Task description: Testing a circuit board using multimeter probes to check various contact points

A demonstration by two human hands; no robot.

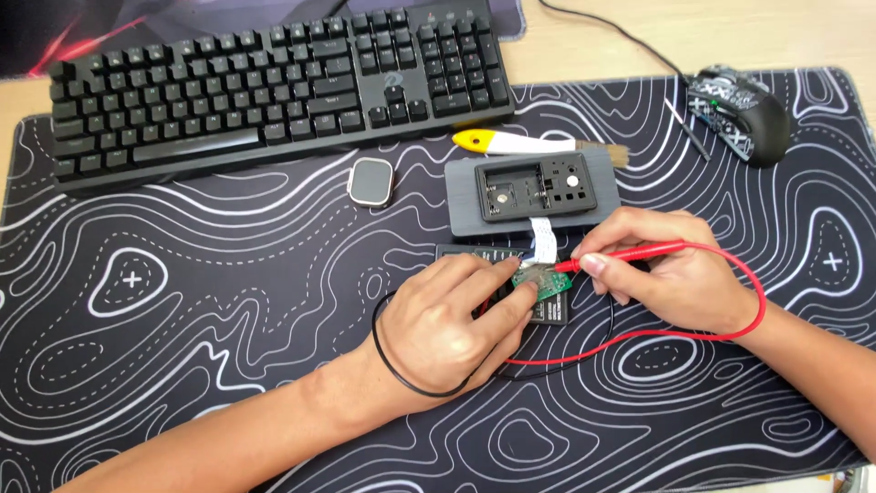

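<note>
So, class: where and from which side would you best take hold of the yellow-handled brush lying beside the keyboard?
Probably by the yellow handle end of the brush, coming from above on its left. It lies flat and free there, while its bristle end on the right sits close against the grey case.

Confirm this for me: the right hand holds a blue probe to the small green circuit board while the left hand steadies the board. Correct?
Not quite. The probe in the right hand is red, not blue, as the head view shows. The rest stands: its tip meets the small green circuit board, and the left hand steadies that board.
</note>
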